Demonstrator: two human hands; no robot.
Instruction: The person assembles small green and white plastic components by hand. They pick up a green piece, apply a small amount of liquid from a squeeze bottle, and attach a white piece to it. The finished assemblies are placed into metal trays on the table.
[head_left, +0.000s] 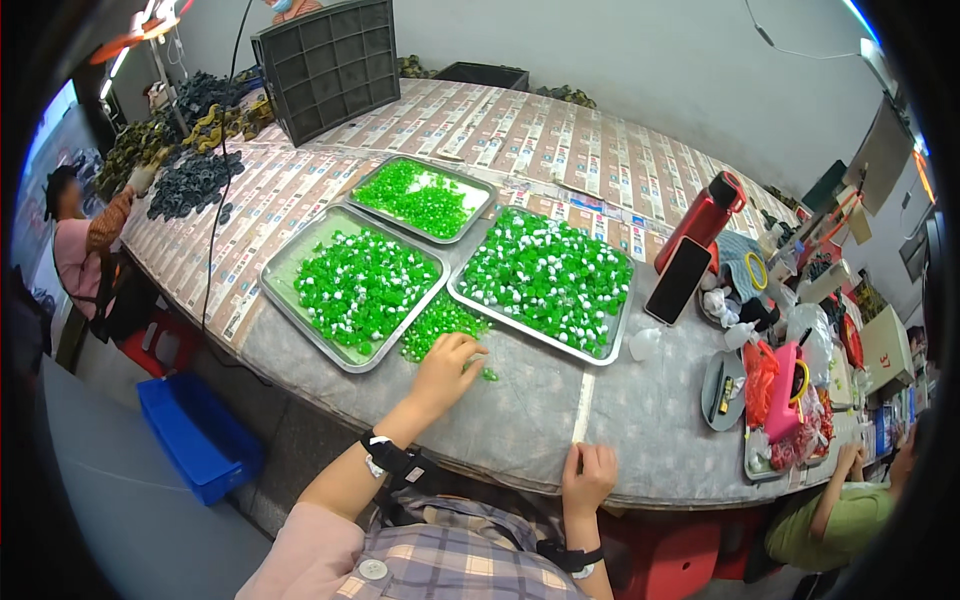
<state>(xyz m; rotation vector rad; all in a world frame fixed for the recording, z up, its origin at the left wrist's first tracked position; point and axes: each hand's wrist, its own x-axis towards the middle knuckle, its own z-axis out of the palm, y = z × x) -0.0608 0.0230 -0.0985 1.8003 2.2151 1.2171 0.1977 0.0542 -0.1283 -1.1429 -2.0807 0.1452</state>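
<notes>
My left hand rests on the table just below a loose heap of small green pieces, its fingers bent together; what they hold, if anything, is hidden. A stray green piece lies beside its fingertips. My right hand is at the near table edge, fingers curled in, and I cannot make out anything in it. Around the heap stand a left metal tray and a right metal tray, both full of green and white pieces. A smaller metal tray behind them holds mostly green ones.
On the right are a red bottle, a black phone, a grey dish and a pink container. A black crate stands on edge at the back. A blue bin is on the floor. Other people sit at both sides.
</notes>
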